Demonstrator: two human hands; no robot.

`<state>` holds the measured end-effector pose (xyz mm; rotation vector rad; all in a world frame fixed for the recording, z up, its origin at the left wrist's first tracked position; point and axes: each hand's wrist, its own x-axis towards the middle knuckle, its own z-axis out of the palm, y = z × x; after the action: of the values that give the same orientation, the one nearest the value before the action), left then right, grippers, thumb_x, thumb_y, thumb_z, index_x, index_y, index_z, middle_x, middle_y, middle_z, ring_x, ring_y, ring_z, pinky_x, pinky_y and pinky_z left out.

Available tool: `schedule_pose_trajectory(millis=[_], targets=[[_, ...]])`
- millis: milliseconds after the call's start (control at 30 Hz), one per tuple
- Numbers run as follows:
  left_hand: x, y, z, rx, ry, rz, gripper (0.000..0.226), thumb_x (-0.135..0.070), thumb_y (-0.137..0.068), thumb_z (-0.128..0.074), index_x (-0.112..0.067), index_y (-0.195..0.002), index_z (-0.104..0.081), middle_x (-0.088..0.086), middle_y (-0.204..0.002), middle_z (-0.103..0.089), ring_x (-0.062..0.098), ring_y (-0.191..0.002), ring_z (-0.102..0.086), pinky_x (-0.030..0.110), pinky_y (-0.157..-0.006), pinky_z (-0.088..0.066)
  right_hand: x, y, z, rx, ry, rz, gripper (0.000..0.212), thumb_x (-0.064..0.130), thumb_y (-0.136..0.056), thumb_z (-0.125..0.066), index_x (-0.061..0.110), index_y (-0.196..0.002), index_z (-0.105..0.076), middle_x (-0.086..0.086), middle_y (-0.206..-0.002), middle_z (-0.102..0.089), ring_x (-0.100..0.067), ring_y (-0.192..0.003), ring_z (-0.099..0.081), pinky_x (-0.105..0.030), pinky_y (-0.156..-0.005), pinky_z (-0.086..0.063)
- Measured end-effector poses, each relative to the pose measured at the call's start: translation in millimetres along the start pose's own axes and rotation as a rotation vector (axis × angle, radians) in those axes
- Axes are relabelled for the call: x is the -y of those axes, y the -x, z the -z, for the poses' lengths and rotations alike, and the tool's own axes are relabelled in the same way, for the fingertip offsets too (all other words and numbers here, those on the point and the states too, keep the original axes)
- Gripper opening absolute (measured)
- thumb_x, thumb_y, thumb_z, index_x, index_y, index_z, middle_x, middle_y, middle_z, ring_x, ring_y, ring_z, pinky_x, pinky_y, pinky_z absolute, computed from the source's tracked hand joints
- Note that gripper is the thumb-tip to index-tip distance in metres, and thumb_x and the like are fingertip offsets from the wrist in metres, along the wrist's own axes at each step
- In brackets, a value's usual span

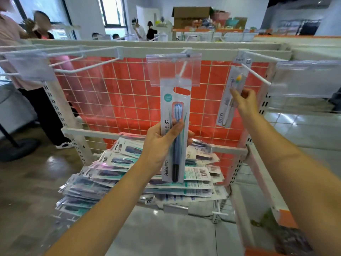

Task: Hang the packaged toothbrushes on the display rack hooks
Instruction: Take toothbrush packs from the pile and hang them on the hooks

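The left hand [162, 143] grips a blue toothbrush pack [174, 130] around its middle, held upright so the cutout slot at the top lines up with the middle hook [181, 70], not threaded on yet I think. The right hand [244, 100] pinches a second pack [231, 93] already hanging on the right hook [255, 74], probably steadying it. Loads more sit in the pile [140, 174] on the shelf below.

2 hands [162, 145], 2 raised packs [174, 130], 4 hooks [181, 70].
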<state>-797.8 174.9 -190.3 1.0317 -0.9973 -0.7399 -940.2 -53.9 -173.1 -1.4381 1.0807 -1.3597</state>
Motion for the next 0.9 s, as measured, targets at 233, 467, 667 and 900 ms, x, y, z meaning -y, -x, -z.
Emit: schedule_pose_trajectory(millis=[233,467,667,900], targets=[[1.3,5.3,4.2,0.044,-0.017,-0.017,0.036,-0.038,-0.072,-0.063,-0.004,-0.084,-0.068,0.018,-0.082,-0.071,0.022,-0.074,-0.068,0.039,-0.076,-0.058,-15.3,25.5,15.9,-0.164,0.061,-0.035,0.057,0.028,-0.089,-0.064,0.005,-0.134,-0.038,-0.010,-0.133,-0.047,-0.013,-0.104,-0.045,-0.016,-0.074,-0.039],[-9.3,2.9,6.2,0.065,0.043,-0.051,0.028,-0.035,-0.074,-0.062,-0.009,-0.083,-0.068,0.010,-0.078,-0.071,0.021,-0.070,-0.068,0.038,-0.076,-0.056,-31.5,56.7,23.6,-0.139,0.073,-0.053,0.040,0.023,-0.092,-0.059,0.005,-0.126,-0.048,-0.001,-0.112,-0.053,-0.023,-0.113,-0.053,-0.037,-0.097,-0.046],[-12.6,-12.0,6.1,0.084,0.063,-0.018,0.032,-0.037,-0.072,-0.062,-0.009,-0.089,-0.065,0.009,-0.082,-0.070,0.018,-0.068,-0.066,0.034,-0.073,-0.055,-34.2,76.6,21.8,-0.071,0.138,0.011,0.035,0.021,-0.094,-0.057,0.007,-0.125,-0.051,-0.001,-0.115,-0.056,-0.017,-0.109,-0.053,-0.038,-0.099,-0.046],[0.5,-38.9,8.7,0.089,0.014,0.090,0.031,-0.040,-0.082,-0.061,-0.014,-0.100,-0.062,0.008,-0.091,-0.072,0.023,-0.084,-0.069,0.040,-0.087,-0.055,-33.5,83.8,10.9,0.000,0.171,0.014,0.024,0.023,-0.094,-0.057,0.014,-0.116,-0.055,0.003,-0.108,-0.058,-0.013,-0.103,-0.055,-0.031,-0.094,-0.046]])
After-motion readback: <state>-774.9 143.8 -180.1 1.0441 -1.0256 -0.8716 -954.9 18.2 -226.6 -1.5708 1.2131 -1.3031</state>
